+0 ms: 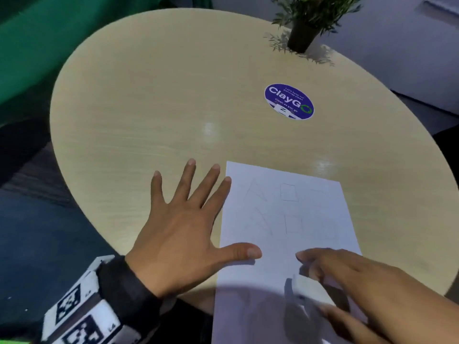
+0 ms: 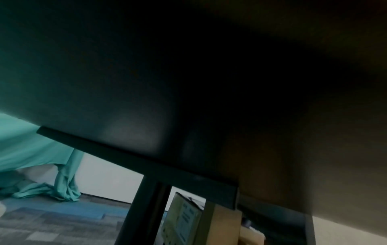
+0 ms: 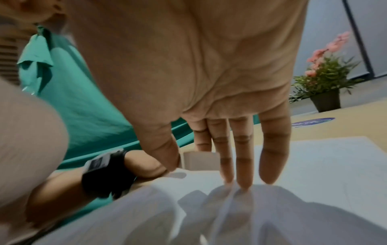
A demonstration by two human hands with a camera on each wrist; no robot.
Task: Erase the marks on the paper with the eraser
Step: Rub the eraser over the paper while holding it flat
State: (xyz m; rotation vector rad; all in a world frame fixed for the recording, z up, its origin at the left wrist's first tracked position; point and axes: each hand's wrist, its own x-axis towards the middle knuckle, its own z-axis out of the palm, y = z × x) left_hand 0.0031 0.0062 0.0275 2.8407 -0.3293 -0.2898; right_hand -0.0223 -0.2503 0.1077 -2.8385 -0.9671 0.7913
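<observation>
A white sheet of paper [image 1: 313,214] lies on the round table, its near end hanging over the front edge. Faint pencil shapes [image 1: 288,192], a triangle and rectangles, are drawn on it. My left hand [image 1: 236,217] lies flat with its fingers spread, the thumb pressing the paper's left edge. A white block eraser [image 1: 310,289] stands on the paper's near part. My right hand [image 1: 309,281] hovers over it with fingers nearly straight. In the right wrist view the thumb [image 3: 171,164] touches the eraser [image 3: 200,160] and the fingertips [image 3: 240,180] reach the paper [image 3: 314,165]. The left wrist view is dark and shows only the table's underside.
A potted plant [image 1: 303,33] stands at the table's far right. A blue round sticker [image 1: 289,101] lies flat beyond the paper. Bare tabletop [image 1: 149,108] spreads to the left and back. Green cloth [image 1: 37,45] hangs past the left edge.
</observation>
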